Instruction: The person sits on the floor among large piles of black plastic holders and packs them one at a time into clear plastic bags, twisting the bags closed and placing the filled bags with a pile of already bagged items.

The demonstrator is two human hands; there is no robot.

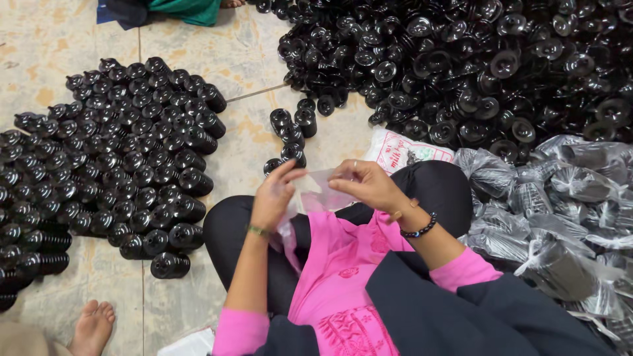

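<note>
We hold a small clear plastic bag (315, 191) between our two hands, above our lap. It is thin, see-through and crumpled, with its upper edge pinched on either side and the mouth spread a little between the fingers. Its lower part hangs limp against the pink cloth. We cannot tell whether anything lies inside it.

Clear plastic bag (316, 191) held between both hands; stacked black plastic parts (119, 158) laid left, loose pile (461, 66) ahead, bagged bundles (567, 217) right.
</note>
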